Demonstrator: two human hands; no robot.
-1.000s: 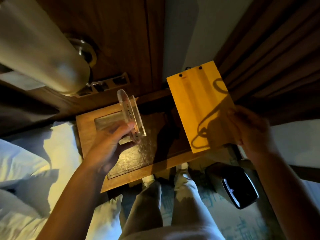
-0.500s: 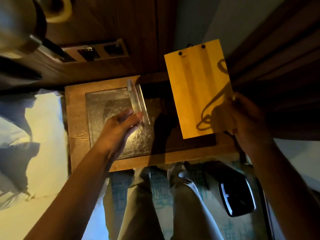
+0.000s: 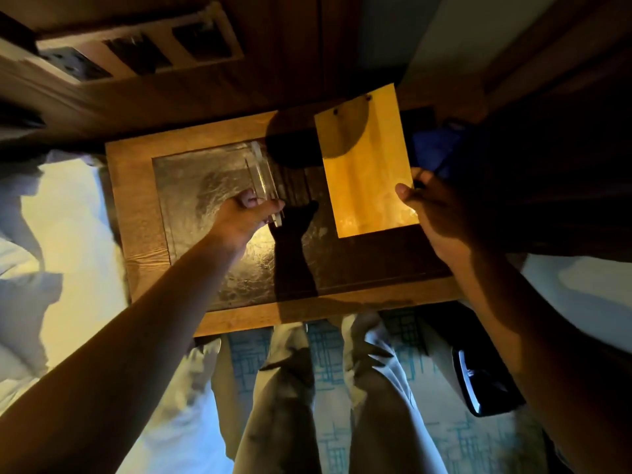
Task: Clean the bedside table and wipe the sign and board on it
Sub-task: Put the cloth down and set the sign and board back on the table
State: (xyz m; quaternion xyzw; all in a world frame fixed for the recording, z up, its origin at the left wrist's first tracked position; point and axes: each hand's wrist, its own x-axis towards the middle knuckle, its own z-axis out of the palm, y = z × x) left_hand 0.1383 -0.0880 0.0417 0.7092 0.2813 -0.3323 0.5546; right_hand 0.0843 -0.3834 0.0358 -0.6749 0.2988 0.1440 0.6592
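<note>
Lowering sign, board, nearer table

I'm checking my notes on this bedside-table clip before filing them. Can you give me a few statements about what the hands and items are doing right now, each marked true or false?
1. The left hand grips the clear sign. True.
2. The right hand holds a cloth. False: it holds the wooden board by its right edge.
3. The board has two small holes near its far edge. True.
4. The board lies flat on the bed. False: it is held over the right part of the table.
5. The sign is over the table's dark inset panel. True.
6. A lamp stands on the table. False: none shows there.
</note>
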